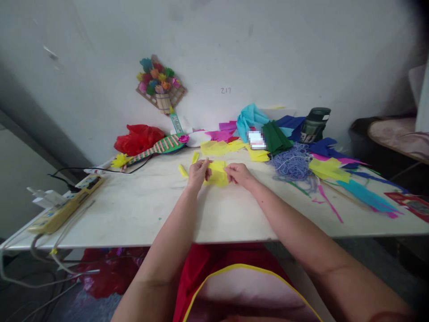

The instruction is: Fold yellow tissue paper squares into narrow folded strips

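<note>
A thin sheet of yellow crepe paper (217, 175) is stretched between my two hands, just above the white table. My left hand (199, 173) pinches its left edge between thumb and fingers. On the opposite edge, the fingers of my right hand (238, 173) are closed on the paper. Two small rolled yellow paper pieces (182, 171) lie to the left of my left hand. Behind the sheet lie more yellow crepe paper pieces (214, 147).
Purple-blue yarn (292, 163), a dark green bottle (315, 125) and coloured paper strips (365, 194) crowd the right side. A red plastic bag (139, 139) and a green striped craft piece (161, 146) sit back left. A power strip (67, 203) with cables lines the left edge.
</note>
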Motion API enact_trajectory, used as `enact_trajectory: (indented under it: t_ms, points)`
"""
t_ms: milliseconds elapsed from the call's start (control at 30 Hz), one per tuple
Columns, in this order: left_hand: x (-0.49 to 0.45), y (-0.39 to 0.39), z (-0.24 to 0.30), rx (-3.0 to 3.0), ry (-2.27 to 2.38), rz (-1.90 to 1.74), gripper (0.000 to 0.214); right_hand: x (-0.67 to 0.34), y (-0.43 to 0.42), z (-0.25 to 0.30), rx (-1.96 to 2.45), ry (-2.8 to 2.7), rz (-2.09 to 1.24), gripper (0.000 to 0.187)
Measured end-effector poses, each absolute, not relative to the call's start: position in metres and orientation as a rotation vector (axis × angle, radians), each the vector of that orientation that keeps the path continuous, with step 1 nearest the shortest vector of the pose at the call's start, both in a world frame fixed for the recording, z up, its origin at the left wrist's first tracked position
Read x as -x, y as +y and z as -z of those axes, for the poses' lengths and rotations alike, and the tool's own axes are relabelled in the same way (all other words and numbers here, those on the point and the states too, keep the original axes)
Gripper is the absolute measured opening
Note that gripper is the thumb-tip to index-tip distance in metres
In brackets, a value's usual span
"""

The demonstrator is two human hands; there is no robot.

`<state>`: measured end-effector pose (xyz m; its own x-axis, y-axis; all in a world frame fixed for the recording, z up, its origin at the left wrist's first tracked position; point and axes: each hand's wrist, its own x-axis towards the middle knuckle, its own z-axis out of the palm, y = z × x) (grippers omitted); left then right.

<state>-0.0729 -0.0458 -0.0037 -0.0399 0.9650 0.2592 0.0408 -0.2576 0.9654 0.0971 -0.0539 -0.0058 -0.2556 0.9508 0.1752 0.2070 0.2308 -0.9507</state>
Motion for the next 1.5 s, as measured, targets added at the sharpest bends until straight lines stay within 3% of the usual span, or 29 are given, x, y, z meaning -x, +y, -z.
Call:
enact_trajectory:
  t_ms: [467, 800, 1033, 1233, 1500]
  points:
    - [0.065, -0.049, 0.009, -1.531, 1.120, -1.262, 0.033, -0.099, -0.048, 0.014, 0.968, -1.604, -1.277, 0.024]
    - [0.073, -0.045, 0.004, -1.464, 1.091, -1.487, 0.025, -0.095, -0.051, 0.016, 1.005, -1.709, -1.277, 0.023]
    - [0.104, -0.032, 0.005, -1.215, 1.497, -1.754, 0.024, -0.098, -0.041, 0.024, 1.142, -1.788, -0.833, 0.021]
    - [0.115, -0.036, 0.001, -1.351, 2.190, -1.458, 0.025, -0.099, -0.036, 0.027, 1.103, -2.011, -0.413, 0.016]
    - [0.123, -0.036, 0.010, -1.486, 2.433, -1.119, 0.026, -0.094, -0.037, 0.030, 0.994, -2.413, -0.275, 0.020]
